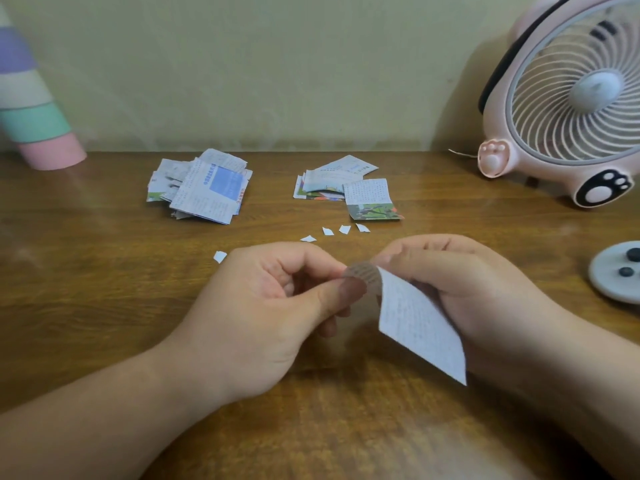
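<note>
Looks like both hands are tearing a corner off a paper slip (419, 320) just above the table (104, 271): left hand (263, 306) is pinching the corner, right hand (460, 289) is gripping the rest. Next probably calls for a short pull apart, then dropping the bit by the other scraps (343, 230)

Thin matt printed paper slip (415, 317), small torn paper scraps (327, 231), wood-grain worktop (104, 271) with a soft sheen, smooth pink plastic fan (568, 109), matt painted wall (277, 64)
</note>
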Demonstrator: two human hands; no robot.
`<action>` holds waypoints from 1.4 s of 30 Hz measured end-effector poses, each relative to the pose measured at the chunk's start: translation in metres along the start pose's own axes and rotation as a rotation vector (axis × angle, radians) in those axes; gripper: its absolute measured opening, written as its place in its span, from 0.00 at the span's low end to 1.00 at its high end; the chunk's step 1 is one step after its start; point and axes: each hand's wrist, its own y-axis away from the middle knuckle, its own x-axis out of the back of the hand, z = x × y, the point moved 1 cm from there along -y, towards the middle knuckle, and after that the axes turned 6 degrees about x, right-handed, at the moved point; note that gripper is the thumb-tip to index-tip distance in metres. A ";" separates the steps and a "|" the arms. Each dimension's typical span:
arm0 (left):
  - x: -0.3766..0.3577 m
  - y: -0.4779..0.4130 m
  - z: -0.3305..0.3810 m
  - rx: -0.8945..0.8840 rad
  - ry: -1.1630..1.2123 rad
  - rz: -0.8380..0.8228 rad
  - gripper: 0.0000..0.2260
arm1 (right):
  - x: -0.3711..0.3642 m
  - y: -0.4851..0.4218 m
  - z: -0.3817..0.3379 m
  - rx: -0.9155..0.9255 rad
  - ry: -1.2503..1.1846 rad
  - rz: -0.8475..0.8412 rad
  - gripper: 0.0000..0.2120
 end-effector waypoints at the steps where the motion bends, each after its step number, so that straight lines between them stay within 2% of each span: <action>1: 0.001 0.000 0.001 0.009 -0.021 0.001 0.13 | 0.002 0.001 0.000 0.061 0.055 0.052 0.17; 3: 0.002 -0.001 0.001 0.036 -0.059 0.004 0.11 | 0.002 0.005 -0.002 0.212 0.099 0.113 0.22; 7: 0.003 -0.004 -0.005 0.079 -0.132 0.011 0.08 | 0.004 0.014 -0.009 0.457 0.249 0.047 0.31; 10: 0.000 -0.004 -0.010 0.102 -0.180 -0.014 0.04 | 0.004 0.015 -0.005 0.562 0.533 0.038 0.34; 12: -0.001 -0.002 -0.011 0.104 -0.204 -0.009 0.03 | 0.001 0.012 -0.001 0.596 0.684 0.095 0.31; 15: 0.000 -0.001 -0.010 0.077 -0.309 -0.005 0.06 | 0.002 0.006 0.002 0.601 0.771 0.210 0.14; 18: 0.001 0.000 -0.007 0.073 -0.332 -0.013 0.06 | 0.004 0.004 0.003 0.561 0.697 0.169 0.06; 24: 0.001 0.001 -0.007 0.079 -0.283 -0.058 0.08 | 0.006 0.000 0.005 0.466 0.452 0.093 0.12; 28: 0.004 -0.001 -0.006 0.056 -0.252 -0.064 0.08 | 0.006 0.000 0.004 0.404 0.342 -0.007 0.08; 35: 0.003 0.000 -0.006 0.008 -0.225 -0.044 0.12 | 0.004 0.001 0.004 0.401 0.433 0.060 0.06; 42: 0.002 -0.001 -0.005 0.009 -0.216 -0.051 0.09 | 0.003 0.002 0.003 0.368 0.362 0.053 0.08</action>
